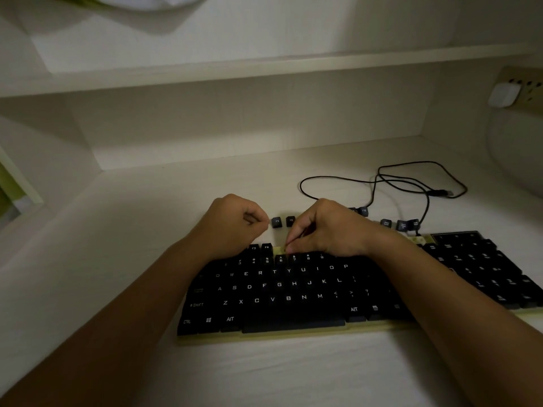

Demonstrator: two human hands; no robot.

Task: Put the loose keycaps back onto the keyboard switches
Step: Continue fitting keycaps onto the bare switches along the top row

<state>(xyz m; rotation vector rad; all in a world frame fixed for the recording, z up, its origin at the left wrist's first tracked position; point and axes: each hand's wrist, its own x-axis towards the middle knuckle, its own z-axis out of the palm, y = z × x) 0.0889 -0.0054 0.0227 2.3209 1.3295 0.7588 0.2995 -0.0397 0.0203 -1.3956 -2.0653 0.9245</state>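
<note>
Black keyboard (293, 289) top row hides at twelve o'clock under left hand (235, 226) and right hand (332, 230); fingers (291, 244) curled, holding I cannot tell what.
</note>
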